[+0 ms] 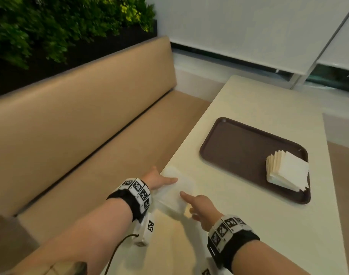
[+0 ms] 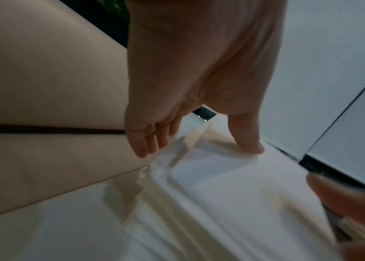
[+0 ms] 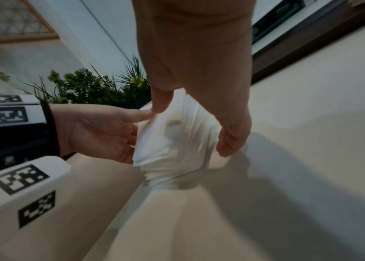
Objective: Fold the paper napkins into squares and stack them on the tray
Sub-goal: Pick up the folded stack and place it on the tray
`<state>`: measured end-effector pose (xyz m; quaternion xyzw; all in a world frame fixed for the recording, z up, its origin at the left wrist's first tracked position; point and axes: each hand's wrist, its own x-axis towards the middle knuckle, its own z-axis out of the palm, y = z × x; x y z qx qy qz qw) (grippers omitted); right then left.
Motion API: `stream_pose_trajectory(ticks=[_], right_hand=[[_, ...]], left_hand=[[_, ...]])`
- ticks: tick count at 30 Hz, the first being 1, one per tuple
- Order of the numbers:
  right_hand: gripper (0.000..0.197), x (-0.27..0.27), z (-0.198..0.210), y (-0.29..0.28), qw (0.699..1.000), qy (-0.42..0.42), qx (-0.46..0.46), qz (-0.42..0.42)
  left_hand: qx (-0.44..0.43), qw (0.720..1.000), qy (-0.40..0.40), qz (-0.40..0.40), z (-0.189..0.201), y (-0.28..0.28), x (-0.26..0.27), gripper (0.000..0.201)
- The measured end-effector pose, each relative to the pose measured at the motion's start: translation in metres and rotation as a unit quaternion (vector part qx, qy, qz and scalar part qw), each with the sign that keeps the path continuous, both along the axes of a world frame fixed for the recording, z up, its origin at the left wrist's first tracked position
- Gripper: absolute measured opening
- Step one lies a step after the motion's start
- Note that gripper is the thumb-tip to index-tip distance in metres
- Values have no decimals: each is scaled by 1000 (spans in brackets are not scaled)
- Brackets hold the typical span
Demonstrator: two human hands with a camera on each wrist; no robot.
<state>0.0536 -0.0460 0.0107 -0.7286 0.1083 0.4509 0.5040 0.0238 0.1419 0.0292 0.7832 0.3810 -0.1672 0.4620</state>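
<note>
Napkin lies at the near left edge of the table, partly overhanging toward the bench. It is limp and rumpled, not yet a square.

My left hand is at the far side of the sheet: thumb flat on top, fingers reaching under the overhanging edge, so I read it as a loose pinch. My right hand has the index finger straight and pressing on the paper; from the right wrist view thumb and index seem to nip an upper edge, but blur keeps me from being sure.

Tray sits further along the table, well apart from my hands, with the stack of folded napkins in its near right corner.

Judgement: fold in progress. To do it well, I should draw the sheet fully onto the table, match edge to edge before creasing, then run a fingertip along the fold. Thin tissue tears if dragged; light pressure only.
</note>
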Motion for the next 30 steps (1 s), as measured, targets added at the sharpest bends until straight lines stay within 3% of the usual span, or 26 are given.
stream_pose_trajectory(ticks=[3,7,9,11,14,15,17,19,21,24,28,30], right_hand=[[58,-3,-9,14,998,24,36,-38],[60,-3,-23,32,995,34,49,-78],[45,-1,-26,37,994,33,53,-88],[35,1,-29,42,993,39,62,-98],[35,2,-35,46,994,42,53,-81],[34,2,-37,47,996,40,48,-69],[26,0,-37,46,999,-3,23,-48],[30,0,-32,41,995,-64,20,-69],[45,3,-20,33,988,-117,54,-86],[51,18,6,16,970,-92,170,-147],[39,52,39,-16,946,-80,254,-184],[38,70,48,-32,945,-134,216,-207]], left_hand=[[-2,999,26,-25,-17,0,0,124],[15,999,31,-33,-27,-1,3,90],[-4,999,25,-22,-32,1,4,83],[-45,999,14,-1,-37,2,4,85],[-87,996,14,23,-42,1,4,104],[-97,995,1,34,-42,0,3,103],[-97,993,-40,53,-43,0,-2,84],[-105,989,-91,51,-42,-1,-4,75],[-150,977,-146,50,-32,-5,-2,79],[-226,952,-198,51,-11,-11,12,86],[-271,935,-227,26,16,-37,46,42],[-258,939,-228,16,22,-58,66,40]])
